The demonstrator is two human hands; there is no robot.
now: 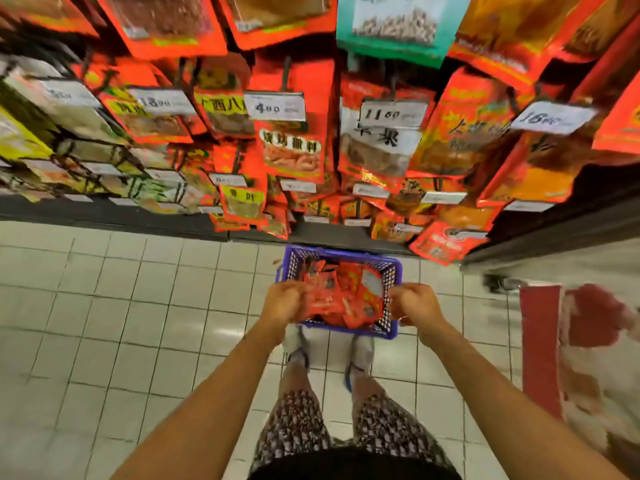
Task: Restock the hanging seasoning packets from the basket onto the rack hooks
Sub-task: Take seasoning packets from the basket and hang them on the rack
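Evidently, both hands are down at the basket, gathering stock rather than hanging it.

Left hand (284,301): fingers curled onto the left edge of a bunch of red packets (332,299), pinching them; holding at the edge probably keeps the bunch together as it lifts.

Right hand (414,303): curled at the right side of the same bunch, just over the basket's near right corner; whether it grips a packet or the rim I cannot tell.

Basket (393,332): purple, mesh-walled, on the tiled floor (138,306) directly under both hands and just beyond the person's feet, set close to the rack so each reach is short.

Packets in basket: loose, overlapping and tilted, between and beyond the two hands.

Rack (311,140): well above and beyond the hands, hooks crowded with hanging red packets behind white price tags (275,106).

Step, as I judge it: picking and squaring a handful before raising it to a hook; restocking looks unfinished, since the basket holds plenty.
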